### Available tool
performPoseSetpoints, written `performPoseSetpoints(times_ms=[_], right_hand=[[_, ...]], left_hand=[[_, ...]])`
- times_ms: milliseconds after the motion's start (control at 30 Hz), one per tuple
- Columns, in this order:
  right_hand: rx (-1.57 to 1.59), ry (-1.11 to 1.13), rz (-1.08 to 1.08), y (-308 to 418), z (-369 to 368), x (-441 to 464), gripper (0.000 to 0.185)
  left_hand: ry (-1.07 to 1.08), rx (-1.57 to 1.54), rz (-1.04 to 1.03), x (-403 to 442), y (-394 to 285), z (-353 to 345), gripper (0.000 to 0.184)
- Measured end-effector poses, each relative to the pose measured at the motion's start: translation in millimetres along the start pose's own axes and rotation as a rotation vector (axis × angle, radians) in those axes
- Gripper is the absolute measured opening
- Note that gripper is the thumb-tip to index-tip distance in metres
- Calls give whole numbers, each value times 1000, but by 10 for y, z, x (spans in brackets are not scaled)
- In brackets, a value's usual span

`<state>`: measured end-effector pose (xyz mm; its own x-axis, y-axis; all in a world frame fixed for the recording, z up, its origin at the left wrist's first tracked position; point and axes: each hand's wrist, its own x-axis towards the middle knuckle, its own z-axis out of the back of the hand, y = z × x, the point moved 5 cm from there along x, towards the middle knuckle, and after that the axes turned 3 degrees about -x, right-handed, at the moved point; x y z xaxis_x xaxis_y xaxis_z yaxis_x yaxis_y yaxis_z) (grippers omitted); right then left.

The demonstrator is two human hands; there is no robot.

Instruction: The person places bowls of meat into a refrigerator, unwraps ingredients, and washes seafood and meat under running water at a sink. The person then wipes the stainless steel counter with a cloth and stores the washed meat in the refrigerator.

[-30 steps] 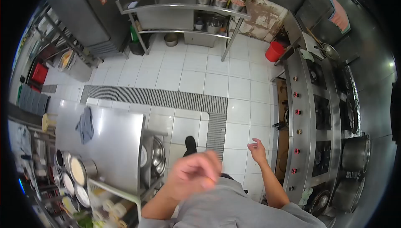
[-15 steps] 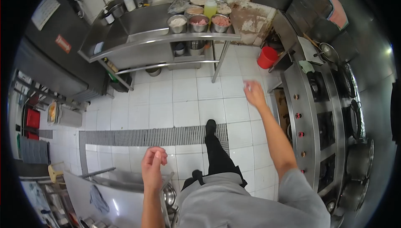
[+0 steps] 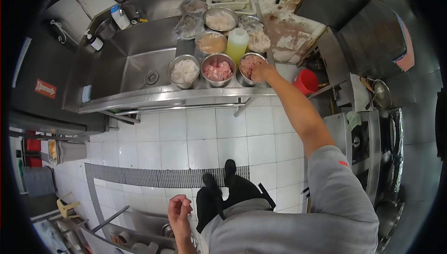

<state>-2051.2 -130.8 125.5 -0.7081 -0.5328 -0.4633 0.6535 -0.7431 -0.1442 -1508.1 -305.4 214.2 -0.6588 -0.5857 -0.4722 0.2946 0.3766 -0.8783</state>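
My right hand reaches over the right rim of a steel bowl of pale pink meat at the front of the steel counter. Its fingertips are blurred against the meat, so their grip is unclear. Left of that bowl stand a bowl of brighter pink meat pieces and a bowl of whitish food. A bottle of yellow liquid is right behind them. My left hand hangs low by my body, well away from the counter, fingers curled in with nothing visible in them.
Behind the front bowls are more food bowls, some under plastic, and a white basket. A sink basin lies to the left. On the right are a red bucket and a stove. A floor drain grate crosses behind my feet.
I have stepped forward to the counter. My right hand has gone from above the floor to the right-hand meat bowl. My left hand stays low and curled.
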Motion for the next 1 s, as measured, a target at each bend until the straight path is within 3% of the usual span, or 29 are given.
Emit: performPoseSetpoints(times_ms=[67,200,267,300,367,500,567,733,833,867,967,1000], right_hand=[[-63,123,40,29,98,-124,44],[-263,160,142,-183,-1,-167,41],[215,-28,218,-301,536,-496,40],[213,-23,221,-423,601,-452,40],[106,-248,41,-803,802,-263,38],[167,-222,-38,-1046,948,374,38],[17,45,12,-1033,519,848,38],[-24,264,28,-1003,643,895,39],[105,-154,278,-1212,754,700,40],[192,-312,331,-1245,869,507,40],[326,-204,399,-1071,1195,-12,34],[327,-202,406,-962,1132,-89,34]], left_hand=[[41,5,-2,263,-160,-211,21],[202,82,-88,814,-538,-580,17],[241,119,-114,1138,-675,-762,17],[278,170,-139,1274,-750,-878,17],[314,248,-185,1520,-950,-1186,17],[439,339,-262,1806,-1122,-1820,20],[441,364,-248,1885,-1131,-2098,22],[351,348,-247,2040,-1084,-2603,24],[269,435,-263,2179,-1116,-2791,22],[216,538,-385,2255,-1149,-2844,22],[89,941,-947,2643,-1205,-3151,17],[117,1093,-982,2848,-1091,-3254,18]])
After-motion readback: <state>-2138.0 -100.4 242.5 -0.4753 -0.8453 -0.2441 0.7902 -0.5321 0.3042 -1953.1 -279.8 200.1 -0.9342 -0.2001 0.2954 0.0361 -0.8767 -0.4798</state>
